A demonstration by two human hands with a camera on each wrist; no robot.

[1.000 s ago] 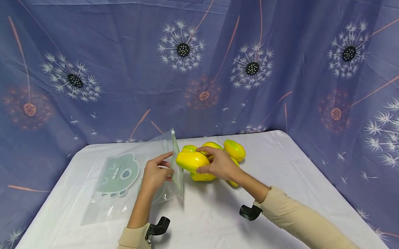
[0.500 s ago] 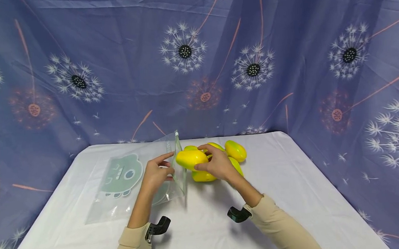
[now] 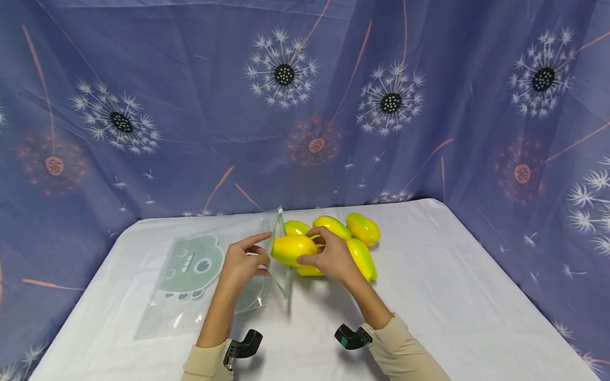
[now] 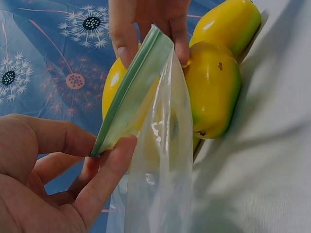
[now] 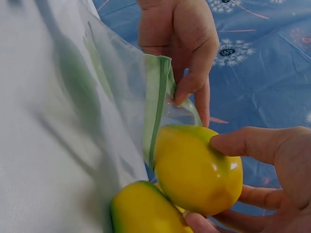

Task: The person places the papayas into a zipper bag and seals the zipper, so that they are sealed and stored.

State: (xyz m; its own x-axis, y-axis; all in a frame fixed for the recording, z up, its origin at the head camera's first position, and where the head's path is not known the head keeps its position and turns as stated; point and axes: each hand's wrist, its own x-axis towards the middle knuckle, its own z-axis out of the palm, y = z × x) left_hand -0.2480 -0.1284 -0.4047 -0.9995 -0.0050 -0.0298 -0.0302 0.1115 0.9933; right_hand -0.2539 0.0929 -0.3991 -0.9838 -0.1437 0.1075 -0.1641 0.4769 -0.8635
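My left hand (image 3: 239, 267) pinches the green zip edge (image 4: 127, 92) of a clear zip bag (image 3: 154, 322) with a green cartoon print. The bag's mouth is parted and faces right. My right hand (image 3: 331, 258) grips a glossy yellow-green mango (image 3: 290, 250), thumb and fingers on opposite sides. In the right wrist view the held mango (image 5: 197, 170) is at the bag's mouth, its far end overlapped by the zip edge. Another mango (image 5: 146, 211) sits just beneath it. How far the held mango reaches inside is hard to tell.
Several more mangoes lie close behind and beside my right hand, among them one at the back right (image 3: 363, 229) and one at the right (image 3: 361, 259). A white cloth covers the table (image 3: 446, 321). A blue dandelion-print curtain (image 3: 202, 104) hangs behind.
The bag's mouth has shifted right, towards the held mango, and its upper corner has dropped slightly. My right forearm has swung inward to the left while the hand keeps its grip.
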